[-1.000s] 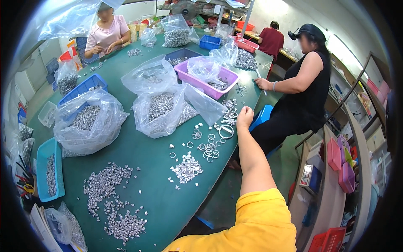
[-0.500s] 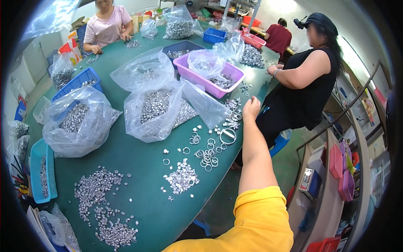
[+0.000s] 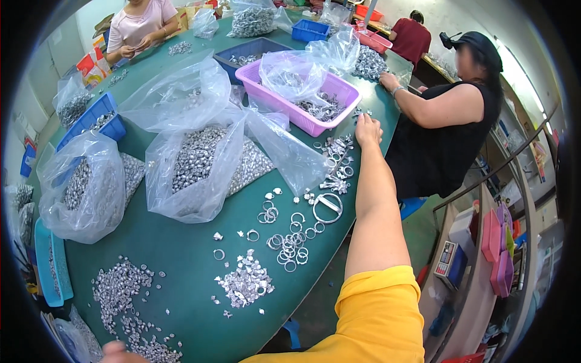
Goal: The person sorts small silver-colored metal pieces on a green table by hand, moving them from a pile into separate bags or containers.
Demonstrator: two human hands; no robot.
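Note:
My right hand (image 3: 368,130) is stretched far out over the green table's (image 3: 181,260) right edge, seen from the back, just right of the pink basket's (image 3: 315,124) near corner. A few small metal pieces (image 3: 361,112) lie just beyond its fingers, and a cluster of metal clips (image 3: 336,163) lies to its left. Whether it holds anything is hidden. Only a sliver of my left hand (image 3: 115,351) shows at the lower edge, beside a spread of small silver parts (image 3: 124,296). Loose metal rings (image 3: 290,245) and one large ring (image 3: 328,207) lie by my forearm.
Clear bags of silver parts (image 3: 200,163) (image 3: 91,187) fill the middle and left. Blue trays (image 3: 97,118) (image 3: 45,272) stand at the left. A person in black (image 3: 448,127) sits at the right edge, another in pink (image 3: 142,27) at the far end. Shelves (image 3: 484,242) stand right.
My right hand has reached further from the large ring toward the pink basket. The view has tipped down and closer to the table, and my left hand now shows at the bottom.

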